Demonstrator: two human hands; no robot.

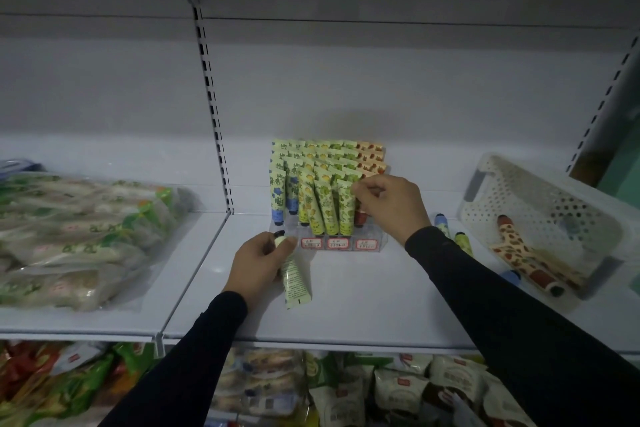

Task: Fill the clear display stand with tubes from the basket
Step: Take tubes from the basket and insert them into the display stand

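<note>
Before display stand (327,239): left hand (258,262) grips tube (294,279).

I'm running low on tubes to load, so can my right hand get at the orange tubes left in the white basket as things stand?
Probably yes, but not yet: the right hand is busy pinching an orange patterned tube at the clear display stand. The white perforated basket sits open-topped just to its right, with the orange spotted tubes lying uncovered.

I see pale green tubes (328,210) printed with green fruit, beside yellow-fruit ones (305,199) and blue-flowered ones (278,196). Orange strawberry-print tubes (372,153) stand at the right. The basket (540,215) is white and perforated, the shelf (363,302) plain white, my sleeves (519,319) black.
</note>
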